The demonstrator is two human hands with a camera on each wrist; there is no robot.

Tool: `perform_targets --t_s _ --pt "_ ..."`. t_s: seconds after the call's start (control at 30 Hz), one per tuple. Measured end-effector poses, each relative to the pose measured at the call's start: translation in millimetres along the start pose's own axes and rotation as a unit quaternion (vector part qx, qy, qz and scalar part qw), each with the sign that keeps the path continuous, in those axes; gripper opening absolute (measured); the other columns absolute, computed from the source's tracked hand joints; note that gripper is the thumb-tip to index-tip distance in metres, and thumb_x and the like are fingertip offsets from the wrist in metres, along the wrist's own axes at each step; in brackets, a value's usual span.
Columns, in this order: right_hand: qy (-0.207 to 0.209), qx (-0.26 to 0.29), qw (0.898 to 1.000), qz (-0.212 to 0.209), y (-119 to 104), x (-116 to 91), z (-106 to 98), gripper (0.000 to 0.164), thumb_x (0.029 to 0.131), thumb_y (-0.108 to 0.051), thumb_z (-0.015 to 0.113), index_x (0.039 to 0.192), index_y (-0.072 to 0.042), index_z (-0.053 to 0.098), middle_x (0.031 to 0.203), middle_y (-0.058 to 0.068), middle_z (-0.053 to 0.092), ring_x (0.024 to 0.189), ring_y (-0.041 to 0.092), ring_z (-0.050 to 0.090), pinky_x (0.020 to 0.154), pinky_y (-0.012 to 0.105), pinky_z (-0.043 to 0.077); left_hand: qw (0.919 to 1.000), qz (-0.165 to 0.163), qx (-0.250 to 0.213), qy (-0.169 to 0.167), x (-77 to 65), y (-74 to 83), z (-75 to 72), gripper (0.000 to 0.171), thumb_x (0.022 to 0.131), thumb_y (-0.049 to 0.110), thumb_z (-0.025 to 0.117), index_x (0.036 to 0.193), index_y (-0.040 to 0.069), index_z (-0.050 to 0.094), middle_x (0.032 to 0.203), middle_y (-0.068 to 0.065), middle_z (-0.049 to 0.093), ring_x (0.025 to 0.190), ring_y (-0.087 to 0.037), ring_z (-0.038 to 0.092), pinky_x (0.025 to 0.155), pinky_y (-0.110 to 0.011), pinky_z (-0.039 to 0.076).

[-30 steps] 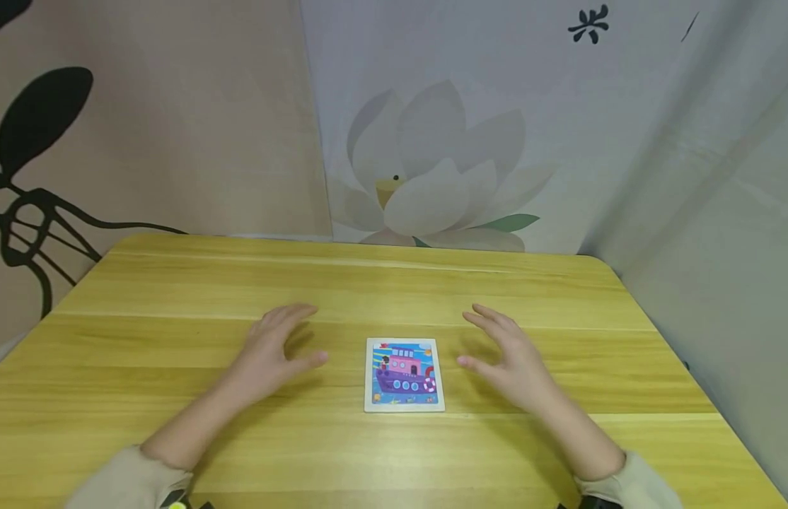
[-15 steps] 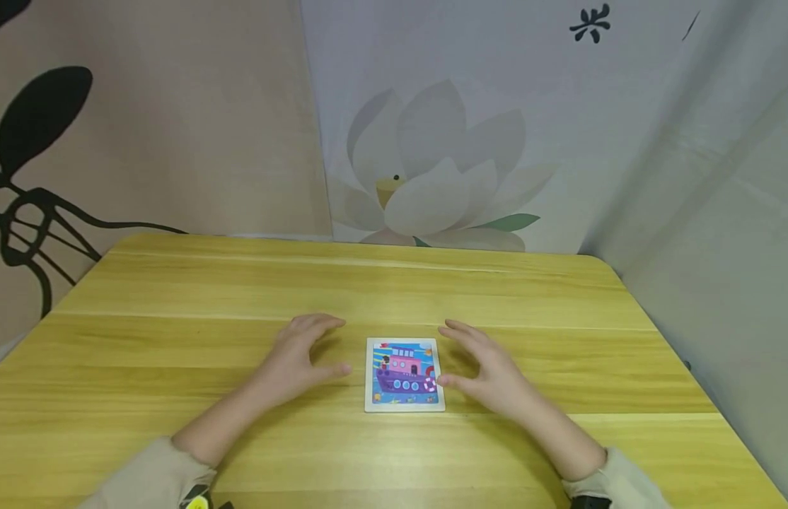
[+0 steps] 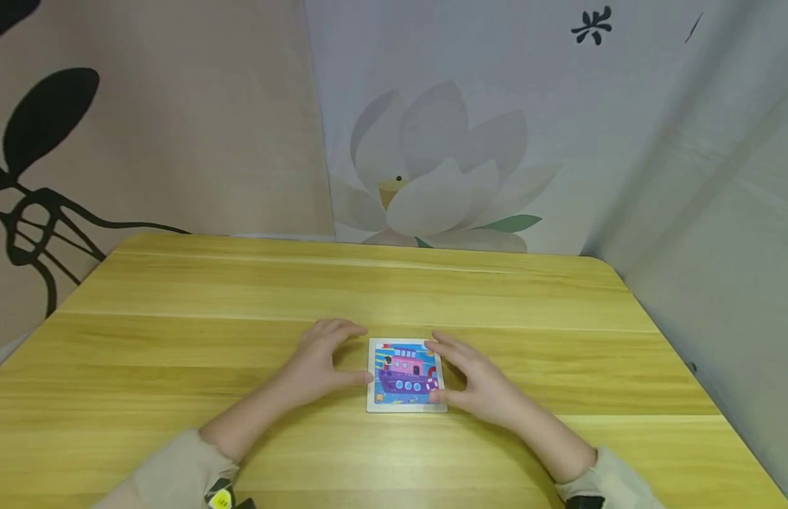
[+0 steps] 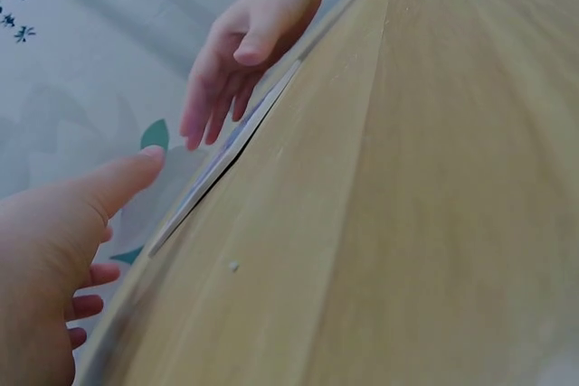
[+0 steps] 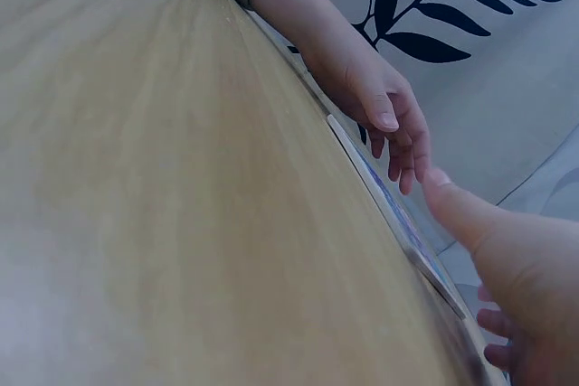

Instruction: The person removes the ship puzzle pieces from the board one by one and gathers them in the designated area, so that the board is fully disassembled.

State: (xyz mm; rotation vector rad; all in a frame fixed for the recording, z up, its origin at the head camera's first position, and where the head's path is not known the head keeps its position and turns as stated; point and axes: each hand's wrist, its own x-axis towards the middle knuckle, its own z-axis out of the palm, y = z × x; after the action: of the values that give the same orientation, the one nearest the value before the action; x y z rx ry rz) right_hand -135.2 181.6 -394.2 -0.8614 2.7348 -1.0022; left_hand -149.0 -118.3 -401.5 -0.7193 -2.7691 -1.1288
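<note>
A square picture puzzle [image 3: 400, 375] with a white border lies flat on the table, showing a pink and purple boat on blue. My left hand [image 3: 320, 364] is beside its left edge, thumb and fingers spread apart and the thumb at the border. On the other side, my right hand [image 3: 483, 382] has its thumb and fingertips over the right border. In the left wrist view the puzzle's thin edge [image 4: 226, 155] shows between both hands, flat on the wood. Neither hand grips it; whether the fingertips touch it, I cannot tell.
The yellow wood-grain table [image 3: 394, 283] has rounded far corners. Behind it hangs a pale curtain [image 3: 458, 141] printed with a lotus, and another drape [image 3: 719, 212] closes the right side. A tiny light speck [image 4: 233, 266] lies on the tabletop.
Both hands have come inward toward the puzzle, the left one moving right and the right one moving left. The puzzle has stayed in place on the table.
</note>
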Motion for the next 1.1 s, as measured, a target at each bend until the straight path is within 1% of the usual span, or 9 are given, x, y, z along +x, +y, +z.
perform_targets --t_s 0.27,0.43,0.67,0.83,0.97,1.1 --pt "-0.028 -0.016 0.999 0.000 4.0 -0.2 3.9 0.086 0.077 -0.055 0.070 0.148 -0.017 0.038 0.156 0.009 0.022 0.139 0.034 0.022 0.106 0.057 0.022 0.9998 0.004 0.007 -0.016 4.2 2.2 5.9 0.076 0.069 0.051 0.080 0.131 0.013 0.057 0.130 -0.002 0.052 0.124 -0.025 0.039 0.104 -0.056 0.022" --pt "-0.035 -0.027 0.999 -0.002 4.6 -0.4 4.2 0.087 0.078 -0.055 0.069 0.148 -0.014 0.037 0.156 0.009 0.021 0.141 0.033 0.019 0.108 0.056 0.020 0.9996 0.004 0.014 -0.023 6.4 3.2 9.1 0.076 0.068 0.053 0.080 0.129 0.013 0.058 0.127 -0.002 0.054 0.123 -0.025 0.040 0.104 -0.055 0.023" --pt "-0.048 -0.031 0.998 0.002 5.2 -0.5 5.0 0.088 0.080 -0.055 0.068 0.149 -0.014 0.033 0.157 0.008 0.019 0.142 0.032 0.016 0.108 0.056 0.019 0.9988 0.005 0.040 -0.028 10.0 3.5 13.2 0.075 0.067 0.055 0.080 0.126 0.014 0.061 0.124 0.000 0.054 0.119 -0.022 0.041 0.102 -0.051 0.026" --pt "-0.052 -0.025 0.998 0.002 6.5 -0.8 5.9 0.088 0.080 -0.056 0.067 0.149 -0.013 0.033 0.157 0.008 0.017 0.142 0.031 0.014 0.108 0.057 0.018 0.9984 0.009 0.051 -0.022 13.2 3.1 17.2 0.068 0.067 0.053 0.081 0.121 0.014 0.064 0.120 0.001 0.055 0.116 -0.021 0.041 0.101 -0.051 0.026" --pt "-0.053 -0.021 0.998 0.002 7.3 -0.3 6.4 0.087 0.081 -0.056 0.067 0.149 -0.014 0.034 0.157 0.007 0.017 0.142 0.031 0.013 0.108 0.057 0.018 0.9987 0.010 0.049 -0.008 16.4 3.5 21.1 0.060 0.068 0.049 0.082 0.114 0.014 0.067 0.116 0.002 0.055 0.112 -0.020 0.043 0.097 -0.048 0.028" --pt "-0.054 -0.021 0.998 0.003 7.2 0.2 6.2 0.087 0.081 -0.056 0.067 0.149 -0.013 0.034 0.157 0.006 0.017 0.142 0.031 0.013 0.108 0.057 0.017 0.9989 -0.002 0.047 0.006 19.1 6.1 23.7 0.050 0.069 0.044 0.084 0.107 0.015 0.069 0.112 0.003 0.056 0.108 -0.020 0.044 0.094 -0.045 0.030"
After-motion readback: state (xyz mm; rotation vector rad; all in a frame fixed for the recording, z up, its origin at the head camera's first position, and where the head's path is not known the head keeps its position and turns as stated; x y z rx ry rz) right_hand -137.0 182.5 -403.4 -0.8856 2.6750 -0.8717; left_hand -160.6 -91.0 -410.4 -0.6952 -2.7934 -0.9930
